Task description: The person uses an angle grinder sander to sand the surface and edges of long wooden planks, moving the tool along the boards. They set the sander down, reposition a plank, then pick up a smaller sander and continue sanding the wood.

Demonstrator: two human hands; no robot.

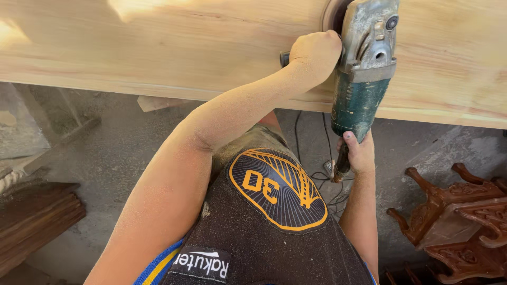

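Far left of the board (158, 53), one stack of dark planks (31, 221) lies on the floor (116, 153), low and well clear of your work. Above it the board runs the full width of view — pale, smooth, one long slab.

Moving right along the board: your left hand (316, 53) is closed in a fist round the side handle (285, 58), knuckles up, forearm dusted in sawdust. Good — keep that wrist straight and let the arm steer rather than press.

Just right of that hand sits the grinder (365, 63), one machine, head down on the board's face near its far edge, disc (332, 13) mostly hidden under the guard. Hold the disc flat, I'd say; tip it and it will likely gouge the soft wood. Move along the grain at an even pace.

Below the board's near edge, your right hand (359, 153) wraps the tail of the grinder, thumb up on the green body, fingers curled underneath. Firm grip there, light weight on the head.

Under that hand the cord (322, 177) falls in loose loops to the floor — mind it stays behind you, off the board.

Far right of the board, down on the floor: carved red-brown furniture pieces (454, 221), at least two, legs curled upward.
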